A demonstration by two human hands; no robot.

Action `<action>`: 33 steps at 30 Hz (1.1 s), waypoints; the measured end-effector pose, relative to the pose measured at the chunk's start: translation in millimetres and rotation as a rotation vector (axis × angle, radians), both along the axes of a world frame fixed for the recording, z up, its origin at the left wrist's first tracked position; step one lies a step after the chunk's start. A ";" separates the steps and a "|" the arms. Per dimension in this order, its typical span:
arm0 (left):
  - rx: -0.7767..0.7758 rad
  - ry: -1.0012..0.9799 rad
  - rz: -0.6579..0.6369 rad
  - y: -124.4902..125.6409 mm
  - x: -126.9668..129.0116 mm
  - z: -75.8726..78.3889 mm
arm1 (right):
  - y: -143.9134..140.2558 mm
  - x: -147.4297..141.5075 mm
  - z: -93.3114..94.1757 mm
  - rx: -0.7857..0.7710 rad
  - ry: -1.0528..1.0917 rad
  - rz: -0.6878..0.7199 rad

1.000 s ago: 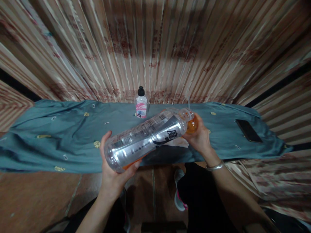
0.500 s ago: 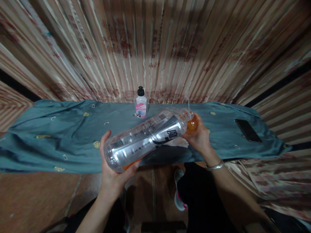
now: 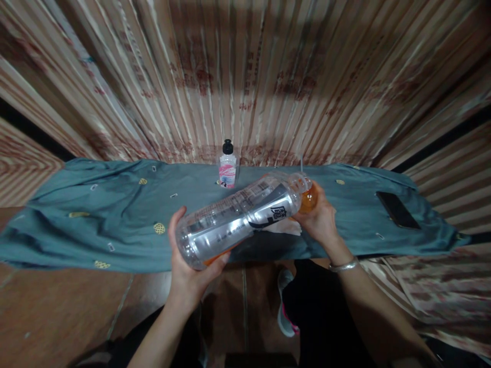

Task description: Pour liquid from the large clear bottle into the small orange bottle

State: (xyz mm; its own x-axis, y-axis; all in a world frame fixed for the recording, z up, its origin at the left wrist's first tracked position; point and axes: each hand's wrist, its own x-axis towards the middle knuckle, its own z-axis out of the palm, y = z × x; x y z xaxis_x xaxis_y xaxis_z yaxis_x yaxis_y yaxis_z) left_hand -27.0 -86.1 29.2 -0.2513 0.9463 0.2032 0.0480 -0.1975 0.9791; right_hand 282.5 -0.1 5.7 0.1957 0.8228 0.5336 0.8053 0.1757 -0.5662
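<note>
Two hands busy above teal cloth (image 3: 115, 225). Left hand (image 3: 190, 266) wraps base of large clear bottle (image 3: 240, 220), tipped nearly flat, mouth at small cup (image 3: 309, 197) of orange liquid clasped in right hand (image 3: 320, 220). Small pink-labelled bottle (image 3: 227, 171) upright behind; phone (image 3: 397, 216) far right.

One head-worn camera looks forward and down, close over a cloth-covered table (image 3: 95, 220) against a curtain (image 3: 268, 76)
</note>
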 end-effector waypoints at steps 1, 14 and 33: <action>0.008 0.023 -0.006 0.7 -1.4 -1.2 | -0.4 0.3 0.4 -0.009 0.006 -0.002; 0.092 0.123 -0.001 7.9 -0.8 -6.7 | -0.5 1.3 4.5 -0.043 0.069 -0.018; 0.033 -0.095 0.016 5.5 19.1 -0.1 | 3.6 -0.2 11.3 -0.081 0.114 -0.045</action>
